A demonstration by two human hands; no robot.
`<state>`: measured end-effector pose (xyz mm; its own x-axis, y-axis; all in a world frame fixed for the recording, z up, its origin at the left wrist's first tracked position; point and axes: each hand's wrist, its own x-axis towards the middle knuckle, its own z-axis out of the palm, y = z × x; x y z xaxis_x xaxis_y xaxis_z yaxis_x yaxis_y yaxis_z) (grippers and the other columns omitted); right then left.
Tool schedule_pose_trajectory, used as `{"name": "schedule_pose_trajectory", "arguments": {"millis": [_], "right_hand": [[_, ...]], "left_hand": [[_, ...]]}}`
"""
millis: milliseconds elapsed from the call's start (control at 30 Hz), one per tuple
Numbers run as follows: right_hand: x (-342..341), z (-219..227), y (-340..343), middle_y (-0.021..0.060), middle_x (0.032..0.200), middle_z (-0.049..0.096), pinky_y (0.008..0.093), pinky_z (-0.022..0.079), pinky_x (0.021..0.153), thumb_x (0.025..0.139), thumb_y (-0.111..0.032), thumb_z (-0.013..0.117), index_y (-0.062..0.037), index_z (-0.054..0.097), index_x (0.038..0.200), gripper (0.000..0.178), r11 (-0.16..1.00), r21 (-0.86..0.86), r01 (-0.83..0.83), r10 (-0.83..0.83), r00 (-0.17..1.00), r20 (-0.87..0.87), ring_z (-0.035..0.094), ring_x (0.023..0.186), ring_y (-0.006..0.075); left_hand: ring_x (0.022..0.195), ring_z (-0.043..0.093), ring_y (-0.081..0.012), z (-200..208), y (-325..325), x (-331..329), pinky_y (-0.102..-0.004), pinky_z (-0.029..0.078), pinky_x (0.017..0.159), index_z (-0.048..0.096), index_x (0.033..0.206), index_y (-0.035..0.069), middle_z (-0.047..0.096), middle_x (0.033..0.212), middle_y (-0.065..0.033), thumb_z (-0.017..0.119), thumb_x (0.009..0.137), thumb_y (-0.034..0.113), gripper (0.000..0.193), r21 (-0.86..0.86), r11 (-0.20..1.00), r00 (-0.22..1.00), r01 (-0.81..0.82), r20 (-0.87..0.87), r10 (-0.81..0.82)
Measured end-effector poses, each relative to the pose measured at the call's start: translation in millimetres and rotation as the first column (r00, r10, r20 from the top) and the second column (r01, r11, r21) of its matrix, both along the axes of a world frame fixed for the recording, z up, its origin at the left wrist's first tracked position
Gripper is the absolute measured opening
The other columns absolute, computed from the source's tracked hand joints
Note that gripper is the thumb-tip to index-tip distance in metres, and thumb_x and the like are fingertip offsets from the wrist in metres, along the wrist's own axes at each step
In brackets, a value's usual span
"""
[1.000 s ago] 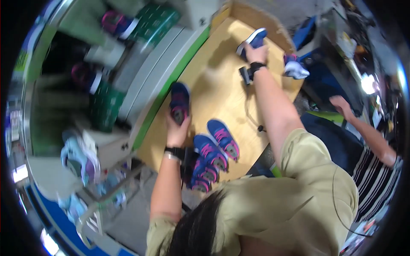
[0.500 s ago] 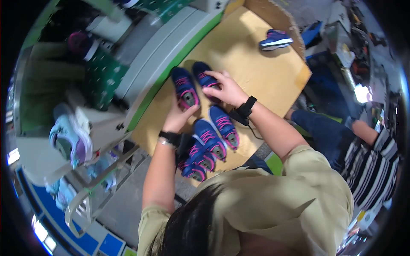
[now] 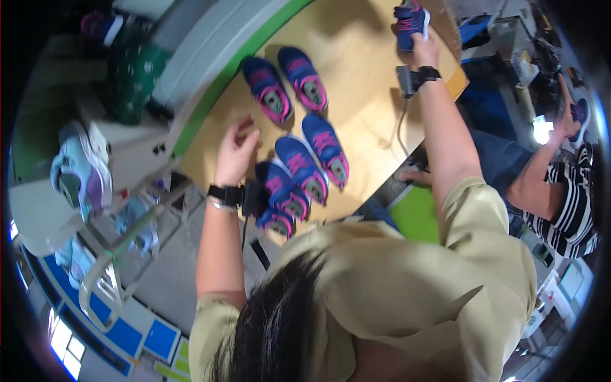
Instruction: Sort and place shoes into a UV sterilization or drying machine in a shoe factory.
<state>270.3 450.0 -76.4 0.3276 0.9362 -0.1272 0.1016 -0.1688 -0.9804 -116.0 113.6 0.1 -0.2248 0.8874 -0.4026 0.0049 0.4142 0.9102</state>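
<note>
At the far right of the table, my right hand [image 3: 425, 52] grips a navy sneaker [image 3: 407, 25] with pink laces and a white sole. My left hand [image 3: 234, 151] hovers over the table's left side, fingers loosely curled and apart, holding nothing. Beyond it lie two navy-and-pink shoe uppers [image 3: 267, 89] side by side, their pink-rimmed openings toward me and grey inside. Closer to me, several more such uppers [image 3: 326, 149] are grouped, some overlapping, beside my left wrist. These uppers show no white soles.
The tan tabletop [image 3: 356, 76] borders a grey machine with a green edge [image 3: 216, 95] on the left. Light-blue shoes [image 3: 83, 169] stand on a rack at left. A co-worker in a striped shirt [image 3: 560, 210] at right holds a shoe. A cable [image 3: 402, 127] hangs from my right wrist.
My right hand has left the far upper and moved right to grasp the soled sneaker, which is now raised upright. My left hand has let go of the other upper and drawn back left.
</note>
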Motion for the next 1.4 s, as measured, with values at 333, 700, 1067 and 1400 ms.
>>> {"name": "schedule_pose_trajectory", "arguments": {"millis": [333,700,1067,1400], "right_hand": [[-31,115,-155,0.0137,0.119,0.062,0.0278,0.047,0.095,0.091,-0.020,0.050,0.0009,0.055,0.123,0.039,0.682,-0.066,-0.728,0.673,0.661,-0.333,0.062,0.105,0.0174],[-130,138,-226,0.0071,0.107,0.063,0.0275,0.052,0.081,0.101,-0.037,0.049,-0.0050,0.060,0.113,0.036,0.504,-0.144,-0.852,0.589,0.461,-0.664,0.063,0.093,0.0133],[-97,83,-329,0.0220,0.129,0.048,0.0382,0.041,0.103,0.081,-0.006,0.069,-0.0043,0.027,0.143,0.075,0.736,-0.173,-0.654,0.675,0.729,0.112,0.051,0.122,0.0298],[-212,251,-174,0.0136,0.130,0.054,0.0365,0.041,0.104,0.084,-0.011,0.071,-0.0028,0.044,0.134,0.058,0.558,0.628,-0.542,0.489,0.827,0.278,0.054,0.120,0.0243]], "left_hand": [[0.133,0.046,-0.0224,93,-21,8,-0.0378,0.033,0.111,0.046,0.143,0.007,0.052,0.142,-0.0097,0.077,0.082,0.023,0.070,0.048,0.981,0.898,0.188,-0.414,-0.151],[0.136,0.041,-0.0257,117,-61,55,-0.0358,0.031,0.114,0.028,0.150,0.002,0.039,0.148,-0.0161,0.078,0.075,0.008,0.090,0.293,0.949,0.952,0.114,0.240,-0.189],[0.122,0.050,-0.0206,133,3,6,-0.0332,0.039,0.105,0.025,0.149,-0.001,0.047,0.136,-0.0140,0.075,0.082,0.008,0.084,0.698,0.626,0.803,-0.347,-0.123,0.583],[0.131,0.043,-0.0423,101,112,-135,-0.0486,0.029,0.109,0.021,0.148,-0.006,0.044,0.140,-0.0312,0.072,0.086,0.040,0.092,0.566,0.736,0.561,-0.372,-0.495,0.664]]}}
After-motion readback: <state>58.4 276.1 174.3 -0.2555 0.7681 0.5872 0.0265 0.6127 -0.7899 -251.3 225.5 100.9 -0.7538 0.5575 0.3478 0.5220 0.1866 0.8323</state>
